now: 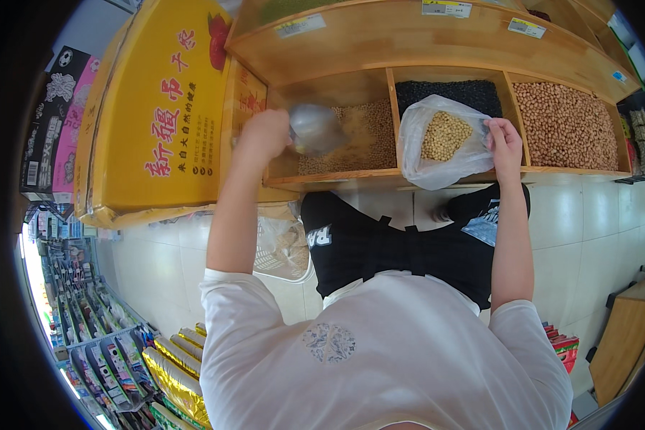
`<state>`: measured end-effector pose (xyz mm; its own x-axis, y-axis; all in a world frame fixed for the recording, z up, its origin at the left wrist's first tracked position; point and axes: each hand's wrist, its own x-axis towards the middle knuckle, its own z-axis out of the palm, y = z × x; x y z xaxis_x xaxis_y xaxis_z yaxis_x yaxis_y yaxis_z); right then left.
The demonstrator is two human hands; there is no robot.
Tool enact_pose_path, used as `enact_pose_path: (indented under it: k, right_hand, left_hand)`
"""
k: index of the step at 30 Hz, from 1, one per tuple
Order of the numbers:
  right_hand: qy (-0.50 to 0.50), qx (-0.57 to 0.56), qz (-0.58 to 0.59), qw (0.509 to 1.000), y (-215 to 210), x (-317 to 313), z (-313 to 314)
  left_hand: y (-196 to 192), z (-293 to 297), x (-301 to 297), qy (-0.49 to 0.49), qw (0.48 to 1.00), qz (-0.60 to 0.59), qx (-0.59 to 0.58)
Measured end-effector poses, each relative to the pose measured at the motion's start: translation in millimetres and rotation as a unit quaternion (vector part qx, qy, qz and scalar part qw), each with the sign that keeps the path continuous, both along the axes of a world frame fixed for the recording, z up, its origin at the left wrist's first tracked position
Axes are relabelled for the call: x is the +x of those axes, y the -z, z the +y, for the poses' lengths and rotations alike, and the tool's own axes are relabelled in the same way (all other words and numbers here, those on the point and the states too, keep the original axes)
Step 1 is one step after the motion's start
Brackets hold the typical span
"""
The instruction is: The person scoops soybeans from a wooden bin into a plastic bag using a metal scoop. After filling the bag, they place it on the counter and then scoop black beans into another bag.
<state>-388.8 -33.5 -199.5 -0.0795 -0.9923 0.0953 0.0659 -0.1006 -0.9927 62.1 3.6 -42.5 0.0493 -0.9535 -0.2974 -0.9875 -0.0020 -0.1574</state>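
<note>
My left hand (pixel 266 135) is closed around the handle of a metal scoop (pixel 317 129), blurred by motion, over the left compartment of a wooden bin. Pale beans (pixel 365 136) lie low in that compartment. Between the fingers of my right hand (pixel 505 140) is the rim of a clear plastic bag (pixel 417 136). Pale yellow beans (pixel 446 136) show inside the bag through its open mouth. It sits over the front part of the middle compartment and partly hides the black beans (pixel 448 93) there.
Pinkish-brown nuts or beans (pixel 566 125) fill the right compartment. A large yellow carton (pixel 150 107) stands left of the bin. Below the bin's front edge, a white basket (pixel 283 269) with a bag in it stands by my leg. Gold packages (pixel 175 376) are stacked at lower left.
</note>
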Motion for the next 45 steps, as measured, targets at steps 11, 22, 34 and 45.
enact_pose_path:
  k: [11, 22, 34, 45]
  right_hand:
    - [0.008, 0.019, 0.024, 0.999, -4, 1, 2]
    - [0.007, 0.009, 0.028, 1.0, -1, 0, 0]
    - [0.005, 0.007, 0.031, 0.999, 1, 0, -1]
    - [0.008, 0.017, 0.037, 0.999, -1, 1, 0]
  left_hand:
    - [144, -34, 29, -0.048, 0.99, 0.128, 0.028]
    - [228, -54, 49, -0.137, 0.916, 0.359, 0.116]
    - [197, -40, 39, -0.153, 0.82, 0.543, 0.099]
    - [142, -33, 19, -0.055, 0.815, 0.577, 0.003]
